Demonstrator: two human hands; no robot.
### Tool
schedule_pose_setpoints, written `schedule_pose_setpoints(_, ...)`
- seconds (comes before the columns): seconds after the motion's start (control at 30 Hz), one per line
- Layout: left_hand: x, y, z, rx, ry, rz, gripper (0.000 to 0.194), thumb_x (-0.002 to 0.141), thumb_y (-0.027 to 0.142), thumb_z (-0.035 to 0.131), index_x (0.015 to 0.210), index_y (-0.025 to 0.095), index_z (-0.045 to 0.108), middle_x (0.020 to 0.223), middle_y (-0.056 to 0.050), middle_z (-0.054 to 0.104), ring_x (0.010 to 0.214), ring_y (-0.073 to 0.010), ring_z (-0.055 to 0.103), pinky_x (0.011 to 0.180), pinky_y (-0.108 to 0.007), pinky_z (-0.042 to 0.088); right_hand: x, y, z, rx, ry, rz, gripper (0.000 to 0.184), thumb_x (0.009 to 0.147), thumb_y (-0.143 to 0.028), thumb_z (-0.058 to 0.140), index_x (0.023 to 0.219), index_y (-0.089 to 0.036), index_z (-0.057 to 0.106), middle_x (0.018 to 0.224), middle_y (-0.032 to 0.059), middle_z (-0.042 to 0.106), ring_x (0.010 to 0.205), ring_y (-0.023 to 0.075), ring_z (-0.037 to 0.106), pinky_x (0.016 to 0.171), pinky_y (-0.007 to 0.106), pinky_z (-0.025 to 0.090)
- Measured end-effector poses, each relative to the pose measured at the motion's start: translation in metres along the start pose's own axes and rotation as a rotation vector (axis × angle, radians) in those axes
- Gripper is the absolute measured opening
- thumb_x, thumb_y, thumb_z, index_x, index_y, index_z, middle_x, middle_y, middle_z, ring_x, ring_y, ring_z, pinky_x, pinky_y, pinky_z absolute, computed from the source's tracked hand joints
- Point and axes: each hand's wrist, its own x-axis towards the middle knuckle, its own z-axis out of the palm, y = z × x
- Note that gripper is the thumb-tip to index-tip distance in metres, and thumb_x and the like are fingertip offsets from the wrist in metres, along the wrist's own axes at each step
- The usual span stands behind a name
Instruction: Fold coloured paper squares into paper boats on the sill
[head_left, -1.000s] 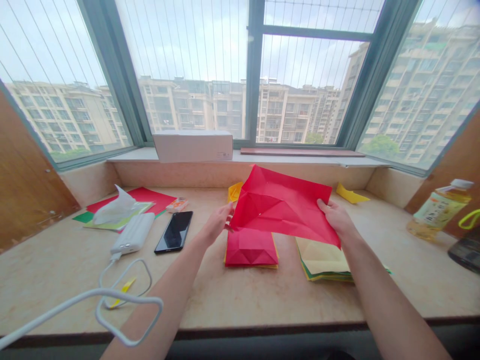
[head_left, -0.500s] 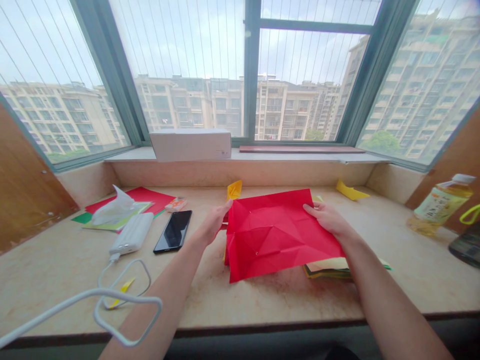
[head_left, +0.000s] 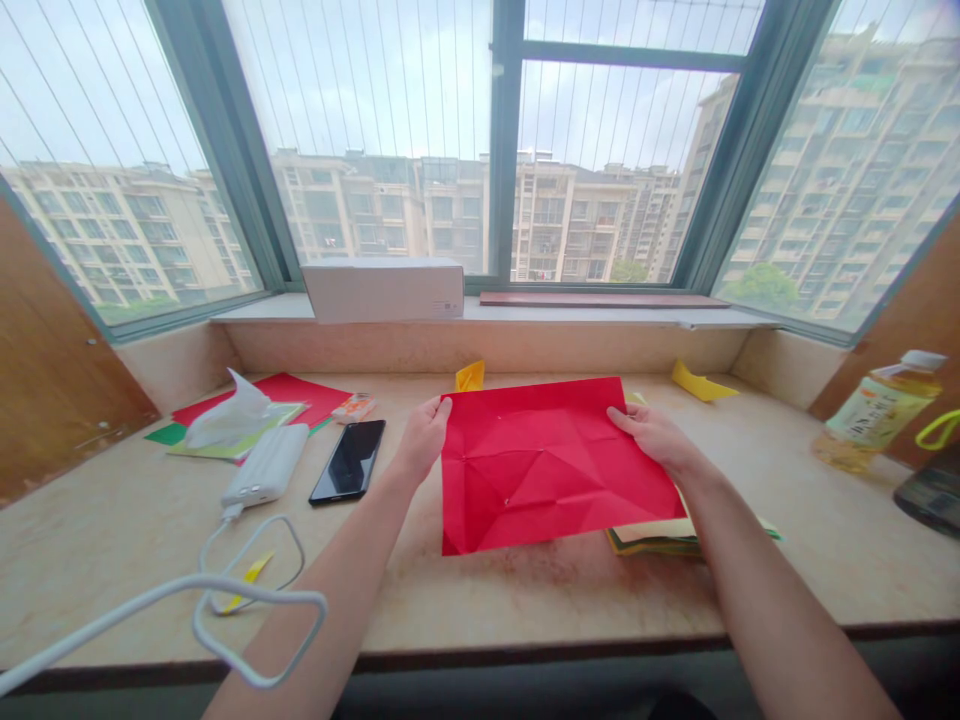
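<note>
A creased red sheet of paper is stretched between my hands above the table. My left hand pinches its upper left corner, thumb on top. On the other side my right hand grips the right edge near the upper corner. Fold lines cross the sheet's lower left half. Behind and below its right part lies a stack of coloured paper, partly covered. Just past the sheet's upper left edge stands a folded yellow paper piece. The folded red papers seen earlier under the sheet are hidden.
To the left lie a black phone, a white power bank with a looped white cable, a tissue pack and red paper. A yellow paper piece and a bottle are right. A white box sits on the sill.
The red sheet has come down and turned to face me, covering the folded red papers. My left hand has shifted its hold to the upper left corner, and my right hand to the upper right.
</note>
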Motion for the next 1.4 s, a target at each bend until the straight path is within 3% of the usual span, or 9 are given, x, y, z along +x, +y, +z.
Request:
schedule_pose_setpoints(0.2, 0.008, 0.0, -0.011, -0.048, 0.253, -0.063, 0.031, 0.092, 0.037, 0.045, 0.106, 0.014, 0.06, 0.093, -0.01, 0.071, 0.054, -0.0117, 0.064, 0.05, -0.023, 0.049, -0.007, 0.004, -0.013, 0.118, 0.219, -0.118, 0.023, 0.075, -0.037, 0.066, 0.091, -0.021, 0.066, 0.067, 0.0044, 0.071, 0.052, 0.0222, 0.066, 0.044, 0.032, 0.052)
schedule_pose_setpoints(0.4, 0.004, -0.002, -0.004, 0.154, 0.163, 0.014, 0.031, 0.091, 0.039, 0.045, 0.094, 0.013, 0.062, 0.085, -0.009, 0.071, 0.051, -0.0127, 0.063, 0.048, -0.023, 0.047, -0.056, 0.033, -0.049, 0.019, 0.693, -0.315, 0.042, 0.068, -0.028, 0.07, 0.105, -0.022, 0.053, 0.053, -0.0092, 0.056, 0.035, 0.0116, 0.05, 0.035, 0.022, 0.042)
schedule_pose_setpoints(0.63, -0.007, -0.011, 0.008, 0.917, -0.002, 0.327, 0.032, 0.093, 0.036, 0.044, 0.074, 0.02, 0.064, 0.071, -0.008, 0.071, 0.069, -0.0217, 0.067, 0.061, -0.027, 0.039, -0.107, 0.053, -0.066, -0.159, 0.683, -0.193, 0.09, 0.072, -0.033, 0.07, 0.148, -0.022, 0.023, 0.06, -0.0041, 0.064, 0.038, 0.0203, 0.059, 0.036, 0.03, 0.046)
schedule_pose_setpoints(0.83, -0.011, -0.011, 0.015, 0.948, -0.029, 0.329, 0.032, 0.093, 0.034, 0.044, 0.075, 0.02, 0.066, 0.071, -0.008, 0.07, 0.069, -0.021, 0.065, 0.061, -0.026, 0.035, -0.124, 0.059, -0.074, -0.253, 0.636, -0.136, 0.097, 0.071, -0.041, 0.068, 0.151, -0.019, 0.018, 0.059, -0.003, 0.062, 0.035, 0.0196, 0.054, 0.033, 0.028, 0.039)
schedule_pose_setpoints(0.97, -0.01, -0.013, 0.014, 0.958, -0.034, 0.344, 0.035, 0.094, 0.036, 0.041, 0.073, 0.02, 0.064, 0.067, -0.007, 0.068, 0.065, -0.0207, 0.063, 0.059, -0.027, 0.033, -0.146, 0.05, -0.083, -0.726, 0.744, -0.086, 0.098, 0.076, -0.055, 0.062, 0.154, -0.019, 0.015, 0.073, 0.0026, 0.066, 0.05, 0.0238, 0.06, 0.048, 0.037, 0.049)
schedule_pose_setpoints(1.1, -0.01, -0.015, 0.014, 0.955, -0.043, 0.343, 0.035, 0.094, 0.037, 0.041, 0.074, 0.02, 0.064, 0.067, -0.007, 0.067, 0.063, -0.0203, 0.062, 0.059, -0.027, 0.032, -0.159, 0.025, -0.09, -1.299, 0.888, -0.19, 0.073, 0.082, -0.061, 0.053, 0.143, -0.021, 0.046, 0.109, 0.0162, 0.063, 0.089, 0.0353, 0.066, 0.076, 0.049, 0.051)
schedule_pose_setpoints(1.17, -0.01, -0.015, 0.015, 0.959, -0.051, 0.334, 0.035, 0.094, 0.037, 0.041, 0.074, 0.02, 0.064, 0.066, -0.007, 0.067, 0.062, -0.02, 0.061, 0.058, -0.027, 0.032, -0.145, 0.011, -0.085, -1.364, 0.812, -0.304, 0.058, 0.087, -0.059, 0.047, 0.13, -0.022, 0.06, 0.114, 0.0162, 0.063, 0.1, 0.0344, 0.063, 0.086, 0.048, 0.05)
schedule_pose_setpoints(1.27, -0.011, -0.014, 0.016, 0.962, -0.068, 0.321, 0.035, 0.094, 0.037, 0.042, 0.072, 0.021, 0.064, 0.065, -0.006, 0.066, 0.061, -0.0197, 0.06, 0.058, -0.027, 0.031, -0.096, -0.005, -0.063, -1.405, 0.499, -0.37, 0.056, 0.092, -0.058, 0.041, 0.128, -0.02, 0.061, 0.123, 0.0152, 0.063, 0.114, 0.031, 0.059, 0.102, 0.046, 0.042)
schedule_pose_setpoints(1.4, -0.013, -0.013, 0.016, 0.954, -0.076, 0.321, 0.035, 0.094, 0.036, 0.042, 0.07, 0.021, 0.062, 0.065, -0.006, 0.067, 0.061, -0.0194, 0.06, 0.058, -0.027, 0.03, -0.019, -0.009, -0.033, -1.449, 0.197, -0.142, 0.072, 0.087, -0.068, 0.045, 0.145, -0.025, 0.046, 0.154, 0.0144, 0.038, 0.142, 0.0347, 0.031, 0.113, 0.055, 0.024)
